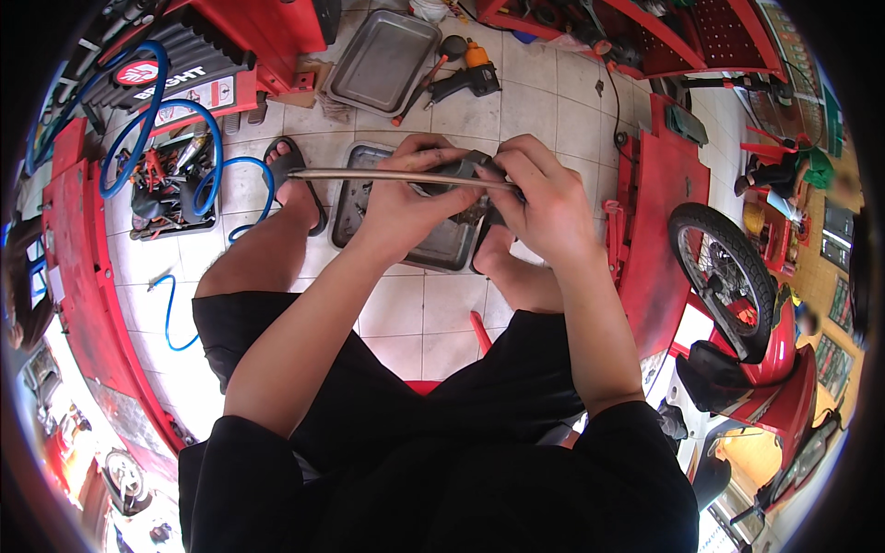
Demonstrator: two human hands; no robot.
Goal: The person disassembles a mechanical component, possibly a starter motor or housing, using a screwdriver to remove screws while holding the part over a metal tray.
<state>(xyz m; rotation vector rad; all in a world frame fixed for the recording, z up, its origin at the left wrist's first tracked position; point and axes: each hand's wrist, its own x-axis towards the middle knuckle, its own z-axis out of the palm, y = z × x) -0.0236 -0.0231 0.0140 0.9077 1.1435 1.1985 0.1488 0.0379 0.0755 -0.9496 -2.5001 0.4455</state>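
Both of my hands are raised over a grey metal tray [441, 253] on the floor between my feet. My left hand [402, 205] has its fingers curled around a dark, blocky metal part [463, 170]. Against that part's right side, my right hand [546, 205] is closed on the end of a long, thin, bronze-coloured rod [369, 175]. The rod runs across in front of the part and past my left hand, its free tip pointing left. My fingers hide much of the part, so its exact kind does not show.
Ahead lie a second tray [355, 69], a mallet [452, 48] and a yellow-black power tool [468, 78]. A bin of tools [175, 189] and a coiled blue hose [219, 175] are at left. Red lifts [659, 230] flank me. A motorcycle [770, 387] and a person [815, 173] are at right.
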